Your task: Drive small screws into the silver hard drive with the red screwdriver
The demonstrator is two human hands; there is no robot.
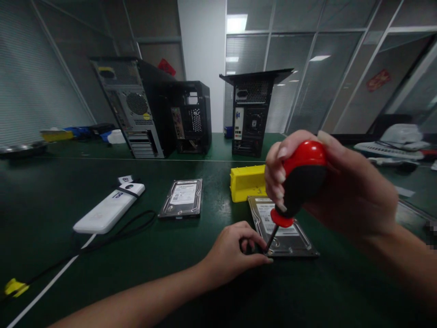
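My right hand [344, 196] is wrapped round the thick red and black handle of a screwdriver [305, 177]. The screwdriver slants down to the left, its tip at the near left corner of a hard drive [290, 241]. At that same corner, my left hand [235, 248] has its thumb and forefinger closed about the screwdriver's tip and the drive's edge; whether a screw is between them I cannot make out. Behind the drive stands a yellow plastic tray [241, 184] with a few tiny bits in it, partly covered by my right hand.
A second hard drive [182, 198] lies left of centre. Further left is a white power bank [109, 207] with a cable and a black strap. Computer cases [150, 109] and another case [251, 114] stand at the back. A white keyboard [389, 148] lies at the right.
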